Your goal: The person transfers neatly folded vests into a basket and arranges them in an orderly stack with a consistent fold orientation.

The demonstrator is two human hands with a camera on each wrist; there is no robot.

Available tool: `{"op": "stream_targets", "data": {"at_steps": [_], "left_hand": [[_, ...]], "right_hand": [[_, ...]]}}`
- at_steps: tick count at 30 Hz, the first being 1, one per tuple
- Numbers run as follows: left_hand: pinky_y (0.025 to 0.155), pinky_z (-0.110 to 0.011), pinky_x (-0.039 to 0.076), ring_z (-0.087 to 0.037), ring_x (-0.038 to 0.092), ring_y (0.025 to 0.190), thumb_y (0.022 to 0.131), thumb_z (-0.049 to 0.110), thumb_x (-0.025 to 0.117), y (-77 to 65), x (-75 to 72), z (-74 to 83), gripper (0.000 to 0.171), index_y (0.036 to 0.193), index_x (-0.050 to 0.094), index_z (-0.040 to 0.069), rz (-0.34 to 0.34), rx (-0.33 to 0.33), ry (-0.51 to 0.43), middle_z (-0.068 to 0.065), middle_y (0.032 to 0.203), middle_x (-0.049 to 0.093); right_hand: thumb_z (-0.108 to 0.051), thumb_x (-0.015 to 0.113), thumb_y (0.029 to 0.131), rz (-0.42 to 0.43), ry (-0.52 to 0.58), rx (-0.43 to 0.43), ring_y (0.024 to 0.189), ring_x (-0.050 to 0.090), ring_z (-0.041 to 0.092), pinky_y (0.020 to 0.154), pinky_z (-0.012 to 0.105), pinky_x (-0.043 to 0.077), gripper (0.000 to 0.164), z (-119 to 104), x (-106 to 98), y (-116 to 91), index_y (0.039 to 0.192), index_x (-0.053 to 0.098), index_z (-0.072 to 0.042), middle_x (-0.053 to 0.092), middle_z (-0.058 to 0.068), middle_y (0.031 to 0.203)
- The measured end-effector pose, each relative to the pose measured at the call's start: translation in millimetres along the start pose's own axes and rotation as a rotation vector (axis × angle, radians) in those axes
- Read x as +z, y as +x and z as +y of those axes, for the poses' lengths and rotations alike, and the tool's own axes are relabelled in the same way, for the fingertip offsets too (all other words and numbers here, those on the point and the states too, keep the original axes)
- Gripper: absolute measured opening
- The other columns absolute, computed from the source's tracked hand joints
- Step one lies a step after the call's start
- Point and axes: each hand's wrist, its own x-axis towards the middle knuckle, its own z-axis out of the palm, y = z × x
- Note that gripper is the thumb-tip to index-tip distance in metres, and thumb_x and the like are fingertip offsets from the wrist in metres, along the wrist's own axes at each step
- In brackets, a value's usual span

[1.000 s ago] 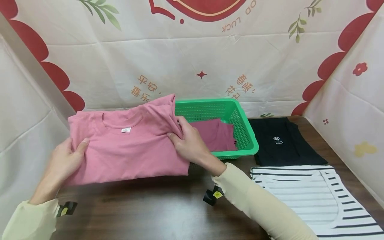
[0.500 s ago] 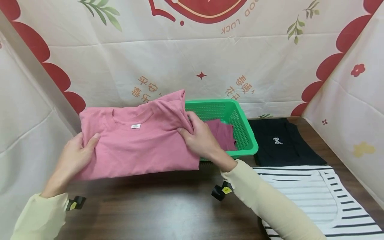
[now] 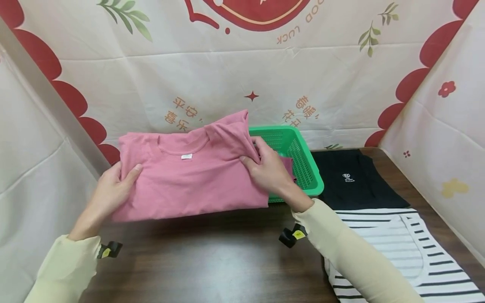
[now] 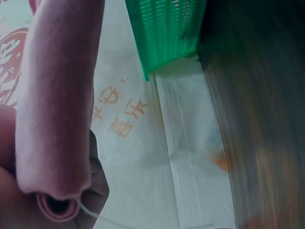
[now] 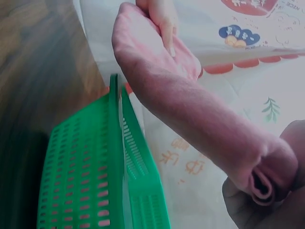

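A folded pink T-shirt [image 3: 189,176] with a small white neck label hangs in the air between both hands. My left hand [image 3: 113,187] grips its left side, thumb on the front and the other fingers behind. On the opposite side my right hand [image 3: 270,168] pinches the cloth, bunching it near the sleeve. In the left wrist view the lower edge of the shirt [image 4: 59,105] shows as a thick roll. Behind the shirt's right end stands a green basket [image 3: 308,164], partly covered by it. A darker pink folded garment [image 3: 288,164] lies inside, mostly hidden.
To the right of the basket lies a folded black garment [image 3: 342,181] with a small white print. A white top with black stripes [image 3: 401,248] is spread in front of it. Printed cloth walls [image 3: 151,84] enclose the brown table [image 3: 212,256] at the back and sides.
Both hands have carried the pink T-shirt rightward and slightly up. It now covers more of the green basket and the garment inside. Both grips look the same.
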Motion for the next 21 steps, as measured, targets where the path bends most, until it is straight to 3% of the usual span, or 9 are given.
{"op": "stream_targets", "data": {"at_steps": [8, 21], "left_hand": [[0.066, -0.039, 0.04, -0.029, 0.048, 0.075, 0.096, 0.05, 0.04, 6.4, 9.7, 8.4, 0.053, 0.101, 0.054, 0.0, -0.029, 0.007, -0.02, -0.018, 0.08, 0.055], [0.061, -0.029, 0.047, -0.012, 0.054, 0.068, 0.097, 0.045, 0.042, 23.1, 27.9, 30.7, 0.048, 0.109, 0.054, 0.0, -0.149, -0.015, -0.219, -0.005, 0.077, 0.057]], "right_hand": [[-0.022, 0.061, 0.09, 0.022, -0.035, 0.029, 0.093, 0.059, 0.018, 0.083, 0.043, 0.05, 0.041, 8, -13, 1, 0.129, 0.049, -0.016, 0.063, 0.006, 0.111], [-0.02, 0.06, 0.092, 0.065, -0.052, 0.027, 0.095, 0.057, 0.024, 0.083, 0.046, 0.048, 0.042, 29, -42, 4, 0.13, 0.048, -0.01, 0.062, 0.014, 0.109]]}}
